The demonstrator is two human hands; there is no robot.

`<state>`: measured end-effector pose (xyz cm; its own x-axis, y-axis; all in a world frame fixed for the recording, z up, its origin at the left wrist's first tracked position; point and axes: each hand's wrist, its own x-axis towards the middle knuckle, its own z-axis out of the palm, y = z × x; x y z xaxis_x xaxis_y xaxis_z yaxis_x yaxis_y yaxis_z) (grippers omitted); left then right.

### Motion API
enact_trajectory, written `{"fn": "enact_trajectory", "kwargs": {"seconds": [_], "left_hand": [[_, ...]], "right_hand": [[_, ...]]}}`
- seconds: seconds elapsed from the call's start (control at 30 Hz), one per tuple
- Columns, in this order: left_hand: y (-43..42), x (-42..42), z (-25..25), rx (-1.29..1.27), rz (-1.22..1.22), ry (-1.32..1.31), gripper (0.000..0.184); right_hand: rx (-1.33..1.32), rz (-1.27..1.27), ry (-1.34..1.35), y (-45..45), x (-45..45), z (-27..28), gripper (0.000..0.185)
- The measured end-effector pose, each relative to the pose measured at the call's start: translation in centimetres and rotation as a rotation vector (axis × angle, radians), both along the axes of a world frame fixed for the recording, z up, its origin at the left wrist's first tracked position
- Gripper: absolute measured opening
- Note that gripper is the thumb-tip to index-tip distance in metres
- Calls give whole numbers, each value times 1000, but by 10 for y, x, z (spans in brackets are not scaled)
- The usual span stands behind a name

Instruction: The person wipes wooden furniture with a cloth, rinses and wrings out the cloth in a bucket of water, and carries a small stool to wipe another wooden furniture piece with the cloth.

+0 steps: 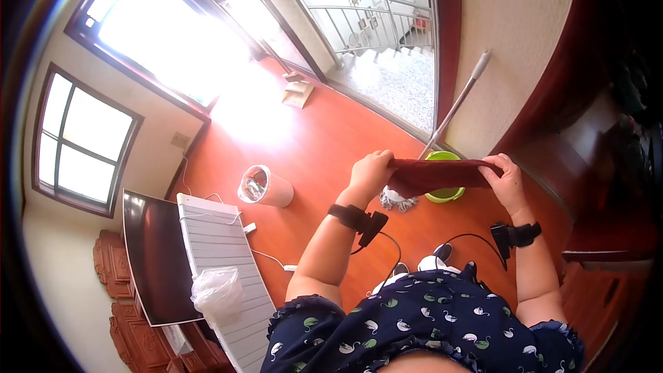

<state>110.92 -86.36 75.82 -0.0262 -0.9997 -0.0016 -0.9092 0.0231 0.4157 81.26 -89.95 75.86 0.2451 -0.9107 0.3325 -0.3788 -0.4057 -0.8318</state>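
Observation:
A dark red cloth is stretched between my two hands, out in front of my body. My left hand is closed around its left end. My right hand pinches the right end between thumb and fingers. Behind the cloth, on the floor, stands a green bucket, partly hidden by it. A grey mop head shows just below the cloth's left part, and the mop handle leans up to the right against the wall. Black bands with cables sit on both wrists.
A white bin with rubbish stands left on the red floor. Beyond it lies a dustpan near the doorway. At lower left are a white radiator with a plastic bag and a television. Stairs with a railing lie beyond.

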Motion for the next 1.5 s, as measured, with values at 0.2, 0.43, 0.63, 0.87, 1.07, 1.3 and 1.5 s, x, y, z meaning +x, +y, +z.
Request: {"fn": "enact_trajectory", "kwargs": {"seconds": [0.2, 0.43, 0.63, 0.87, 1.07, 1.3, 1.5], "left_hand": [[5, 0, 14, -118, -223, 33, 24], [12, -14, 8, 0, -394, 691, 20], [14, -14, 21, 351, -118, 1032, 21], [30, -2, 26, 689, -13, 1569, 26], [30, -24, 20, 611, 180, 1760, 38], [51, -72, 19, 519, -78, 1534, 45], [48, -75, 13, 356, -133, 1406, 59]], "right_hand": [[61, -36, -94, -1, -5, 25, 9], [-66, 143, -58, 5, -4, 53, 8], [411, 299, -78, 24, 1, 80, 7], [853, 435, -308, 29, -5, 81, 15], [990, 208, -643, 24, 15, 53, 20], [656, 204, -431, 49, 65, 44, 23], [838, 260, -542, 55, 77, 41, 29]]}}
